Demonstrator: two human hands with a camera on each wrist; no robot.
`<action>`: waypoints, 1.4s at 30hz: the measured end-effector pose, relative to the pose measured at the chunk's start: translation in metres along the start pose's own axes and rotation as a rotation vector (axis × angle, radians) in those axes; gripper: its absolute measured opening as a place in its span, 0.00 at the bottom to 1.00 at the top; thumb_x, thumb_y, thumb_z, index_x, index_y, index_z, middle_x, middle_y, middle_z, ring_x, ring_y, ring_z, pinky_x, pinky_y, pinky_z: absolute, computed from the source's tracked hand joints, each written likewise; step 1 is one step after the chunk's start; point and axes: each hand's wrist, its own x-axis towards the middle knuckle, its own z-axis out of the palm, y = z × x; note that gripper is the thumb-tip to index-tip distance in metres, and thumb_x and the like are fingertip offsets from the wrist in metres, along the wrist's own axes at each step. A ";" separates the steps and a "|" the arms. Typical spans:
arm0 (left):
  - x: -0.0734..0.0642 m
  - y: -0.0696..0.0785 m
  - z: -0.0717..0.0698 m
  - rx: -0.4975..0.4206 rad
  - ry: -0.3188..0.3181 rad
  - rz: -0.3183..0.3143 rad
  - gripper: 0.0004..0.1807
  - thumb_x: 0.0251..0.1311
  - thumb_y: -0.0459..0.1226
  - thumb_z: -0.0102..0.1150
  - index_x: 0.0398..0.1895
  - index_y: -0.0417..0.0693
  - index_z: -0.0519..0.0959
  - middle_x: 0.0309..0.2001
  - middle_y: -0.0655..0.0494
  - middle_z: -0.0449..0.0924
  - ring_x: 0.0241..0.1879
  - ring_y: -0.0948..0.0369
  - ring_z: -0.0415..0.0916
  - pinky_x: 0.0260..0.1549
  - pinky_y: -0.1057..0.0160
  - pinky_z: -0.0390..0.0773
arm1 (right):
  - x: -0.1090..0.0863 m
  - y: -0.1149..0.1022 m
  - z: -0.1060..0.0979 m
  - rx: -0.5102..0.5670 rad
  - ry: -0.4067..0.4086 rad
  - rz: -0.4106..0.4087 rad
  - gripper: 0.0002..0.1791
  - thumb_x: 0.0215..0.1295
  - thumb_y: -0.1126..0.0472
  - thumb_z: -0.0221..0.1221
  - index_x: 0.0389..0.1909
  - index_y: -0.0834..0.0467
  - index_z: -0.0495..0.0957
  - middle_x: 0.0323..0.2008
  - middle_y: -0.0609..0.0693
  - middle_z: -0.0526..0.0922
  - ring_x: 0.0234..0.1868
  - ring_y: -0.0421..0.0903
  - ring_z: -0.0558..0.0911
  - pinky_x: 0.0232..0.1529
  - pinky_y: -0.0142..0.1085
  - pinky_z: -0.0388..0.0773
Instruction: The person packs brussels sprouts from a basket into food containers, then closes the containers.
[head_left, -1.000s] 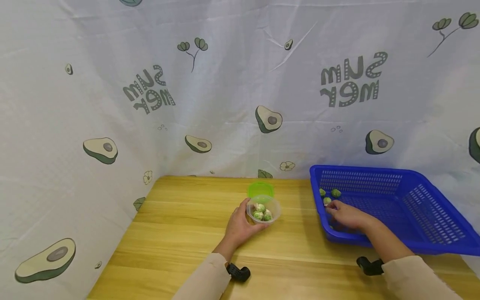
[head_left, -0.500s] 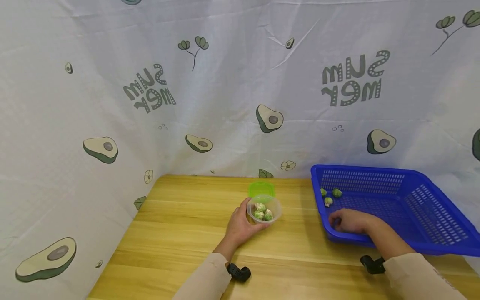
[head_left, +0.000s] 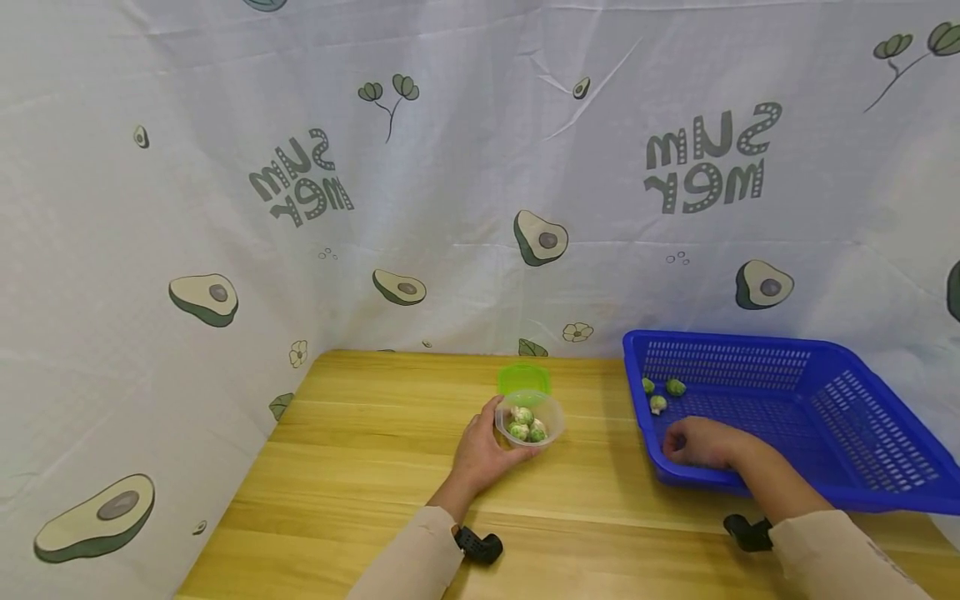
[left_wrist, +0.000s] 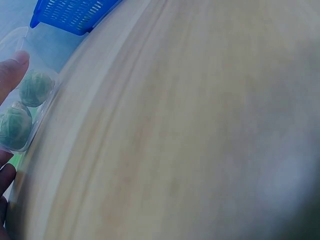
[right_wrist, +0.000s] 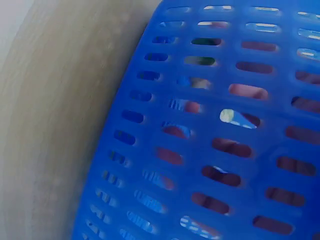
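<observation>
A clear plastic container (head_left: 553,427) with several Brussels sprouts (head_left: 522,417) in it stands on the table, and my left hand (head_left: 480,454) grips its near-left side, thumb in front. The left wrist view shows the thumb against the container wall (left_wrist: 46,107). Inside the blue basket (head_left: 780,417), my right hand (head_left: 701,442) is low by the near-left corner, fingers curled. Through the basket slots in the right wrist view, a pale green bit of a Brussels sprout (right_wrist: 226,116) shows between the fingers; most of it is hidden. Further Brussels sprouts (head_left: 657,404) lie beyond that hand.
A green lid (head_left: 523,377) lies on the wooden table (head_left: 375,417) just behind the container. The basket's raised slotted walls surround my right hand. A printed cloth (head_left: 450,167) hangs along the back and left of the table.
My right hand has drawn back from the sprouts at the basket's left wall toward the near corner, its fingers curling in. The left hand and container have stayed put.
</observation>
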 end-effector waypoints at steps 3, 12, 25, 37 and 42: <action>-0.001 0.001 0.000 -0.001 -0.001 -0.001 0.58 0.48 0.65 0.74 0.80 0.57 0.58 0.66 0.47 0.75 0.64 0.49 0.75 0.60 0.44 0.76 | -0.002 0.000 -0.001 0.013 0.069 -0.012 0.05 0.66 0.60 0.64 0.33 0.57 0.80 0.31 0.46 0.80 0.32 0.44 0.74 0.35 0.40 0.72; 0.000 0.000 0.000 0.008 0.003 -0.008 0.58 0.47 0.65 0.74 0.80 0.58 0.58 0.66 0.47 0.75 0.64 0.49 0.74 0.61 0.44 0.76 | -0.010 -0.002 -0.004 0.035 0.207 -0.008 0.14 0.69 0.48 0.64 0.39 0.55 0.81 0.33 0.47 0.81 0.32 0.43 0.74 0.33 0.39 0.71; 0.001 -0.003 0.001 0.009 0.012 0.008 0.58 0.47 0.66 0.74 0.79 0.57 0.58 0.65 0.47 0.75 0.63 0.49 0.75 0.60 0.44 0.77 | -0.020 -0.028 -0.007 0.040 0.493 -0.009 0.21 0.72 0.44 0.61 0.47 0.59 0.81 0.36 0.50 0.78 0.36 0.46 0.74 0.34 0.38 0.72; 0.001 -0.003 0.000 0.003 0.012 -0.005 0.58 0.47 0.66 0.74 0.79 0.58 0.58 0.65 0.47 0.75 0.63 0.48 0.75 0.60 0.43 0.76 | -0.020 -0.081 0.003 0.151 0.558 -0.114 0.16 0.73 0.48 0.62 0.50 0.56 0.80 0.31 0.49 0.72 0.29 0.40 0.71 0.28 0.34 0.68; 0.001 -0.002 0.000 -0.006 0.007 -0.010 0.59 0.47 0.66 0.74 0.80 0.58 0.58 0.65 0.47 0.75 0.63 0.49 0.75 0.60 0.43 0.76 | -0.013 -0.098 0.012 0.185 0.547 -0.166 0.15 0.70 0.53 0.65 0.51 0.57 0.81 0.29 0.48 0.72 0.27 0.40 0.70 0.26 0.33 0.69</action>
